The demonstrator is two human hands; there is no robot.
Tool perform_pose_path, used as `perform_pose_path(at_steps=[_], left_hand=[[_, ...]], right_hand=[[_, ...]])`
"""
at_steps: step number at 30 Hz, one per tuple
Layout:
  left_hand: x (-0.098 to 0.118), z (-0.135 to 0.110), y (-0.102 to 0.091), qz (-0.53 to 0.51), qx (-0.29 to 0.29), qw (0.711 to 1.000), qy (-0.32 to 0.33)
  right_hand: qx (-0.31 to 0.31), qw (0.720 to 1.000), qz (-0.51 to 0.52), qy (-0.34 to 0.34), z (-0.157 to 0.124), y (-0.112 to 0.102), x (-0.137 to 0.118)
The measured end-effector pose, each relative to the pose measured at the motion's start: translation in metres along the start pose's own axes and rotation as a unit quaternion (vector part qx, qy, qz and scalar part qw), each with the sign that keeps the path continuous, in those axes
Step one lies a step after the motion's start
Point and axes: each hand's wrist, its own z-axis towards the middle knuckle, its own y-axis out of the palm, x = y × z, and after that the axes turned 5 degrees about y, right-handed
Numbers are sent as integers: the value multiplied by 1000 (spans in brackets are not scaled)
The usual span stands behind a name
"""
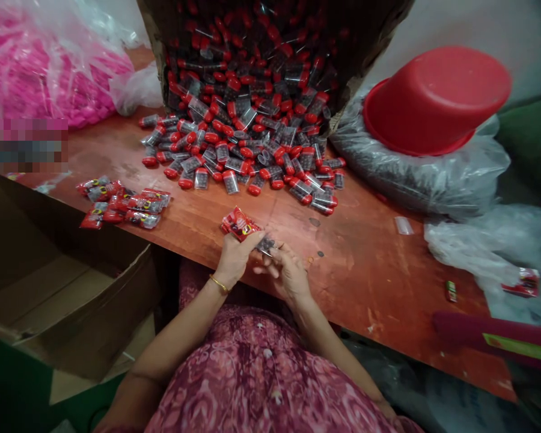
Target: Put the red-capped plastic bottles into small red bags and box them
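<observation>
red printed sachets (240, 224) against a small dark-filled vial (265, 244), at the table (365, 270) edge

the table (369, 258) is worn, scratched reddish wood. the little tubes (247, 138) are clear shiny plastic with glossy red caps. the box (72, 300) is dull cardboard.

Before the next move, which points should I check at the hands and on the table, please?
1. Left hand grips the red packets: ok.
2. Right hand holds one small tube: ok.
3. Cap of this tube is tight: cannot tell.
4. Pile of tubes lies within reach on the table: ok.
5. Packet stack lies away from the table edge: not ok, it is at the edge, beside the open carton.
</observation>
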Motion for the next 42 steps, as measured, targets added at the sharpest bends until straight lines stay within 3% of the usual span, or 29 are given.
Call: perform_pose_path(at_steps=[5, 7, 13, 18, 25, 32, 36, 39, 42], left_hand=[[-10, -2, 0, -57, -3, 998, -20], [-8, -2, -1, -73, -4, 997, -28], [2, -1, -2, -57, -36, 996, -61], [-3, -4, 0, -76, -29, 994, -75], [-3, 1, 4, -145, 44, 987, -56], [-11, -1, 7, -52, 2, 995, -83], [-19, -9, 6, 4, -26, 999, -33], [-22, -10, 2, 11, -48, 999, 0], [-23, -5, -3, -14, -28, 999, 42]], right_hand=[[95, 980, -112, -137, -2, 2, 12], [91, 979, -119, -135, -1, 1, 12], [20, 999, -18, -28, -3, 3, 4], [81, 982, -105, -131, -4, 5, 11], [64, 962, -184, -191, 0, 0, 29], [64, 983, -119, -123, -8, 8, 22], [80, 989, -76, -103, 0, 7, 19], [58, 993, -44, -88, 7, 4, 20], [51, 993, -46, -92, 9, 2, 19]])
